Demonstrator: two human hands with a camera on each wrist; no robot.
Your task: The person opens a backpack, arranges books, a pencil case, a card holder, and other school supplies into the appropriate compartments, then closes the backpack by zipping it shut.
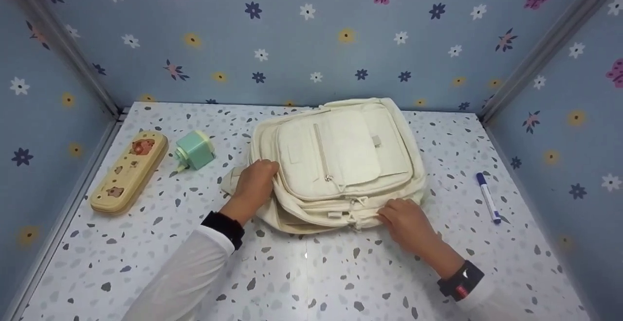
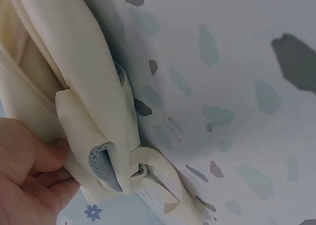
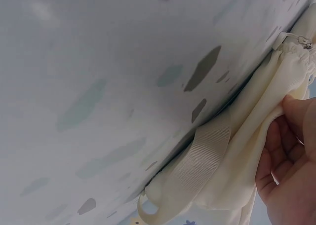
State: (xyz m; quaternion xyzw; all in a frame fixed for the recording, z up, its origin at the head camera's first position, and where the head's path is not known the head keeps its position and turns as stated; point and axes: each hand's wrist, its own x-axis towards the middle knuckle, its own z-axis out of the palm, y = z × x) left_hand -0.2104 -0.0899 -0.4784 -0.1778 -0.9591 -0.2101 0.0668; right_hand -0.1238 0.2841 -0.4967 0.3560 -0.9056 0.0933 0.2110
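Observation:
A cream backpack (image 1: 353,141) lies front side up on the speckled table, its main zipper partly undone along the near left edge. My left hand (image 1: 255,183) grips the bag's left edge; in the left wrist view its thumb and fingers (image 2: 61,193) pinch the fabric beside the unzipped opening (image 2: 37,72). At the near right corner, my right hand (image 1: 407,224) pinches the bag's side cloth, with thumb and curled fingers around a fold in the right wrist view. A webbing strap (image 3: 200,161) hangs beside that hand. Zipper pulls (image 1: 355,216) dangle between both hands.
On the left lie a yellow pencil case (image 1: 129,172) with bear pictures and a green pencil sharpener (image 1: 195,150). A blue-capped marker (image 1: 488,198) lies at the right. Blue flower-patterned panels (image 1: 292,34) close off the table's back and sides.

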